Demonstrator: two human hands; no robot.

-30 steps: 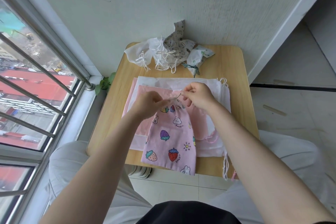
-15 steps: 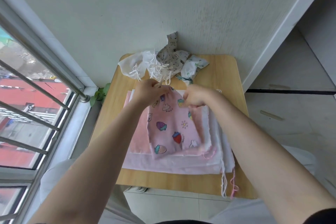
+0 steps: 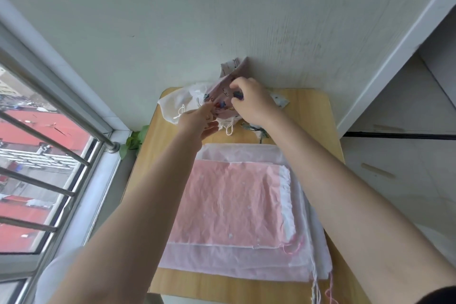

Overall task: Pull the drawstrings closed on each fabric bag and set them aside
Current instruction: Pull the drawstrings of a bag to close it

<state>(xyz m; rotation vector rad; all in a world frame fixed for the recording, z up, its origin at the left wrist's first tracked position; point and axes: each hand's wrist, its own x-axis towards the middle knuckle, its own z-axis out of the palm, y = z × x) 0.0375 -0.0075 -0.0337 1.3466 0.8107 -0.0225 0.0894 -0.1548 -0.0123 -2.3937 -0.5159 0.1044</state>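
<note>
A pink printed bag (image 3: pixel 223 96), bunched up, sits on the pile of closed bags at the table's far end. My right hand (image 3: pixel 251 102) grips it from above with curled fingers. My left hand (image 3: pixel 199 121) is at the bag's left edge, its fingers loosened and only touching the fabric. The pile includes a white bag (image 3: pixel 176 103) with tied strings and a pale patterned bag (image 3: pixel 230 65) leaning on the wall. Nearer to me, a plain pink bag (image 3: pixel 232 202) lies flat on larger white bags (image 3: pixel 237 153).
The wooden table (image 3: pixel 315 118) stands against the wall. A barred window (image 3: pixel 49 140) runs along the left, with a small green plant (image 3: pixel 134 140) at its sill. Loose drawstrings (image 3: pixel 317 289) hang over the table's near right edge.
Both hands carried the pink printed bag off the flat stack to the far pile. The plain pink bag underneath now shows, and the left hand has loosened.
</note>
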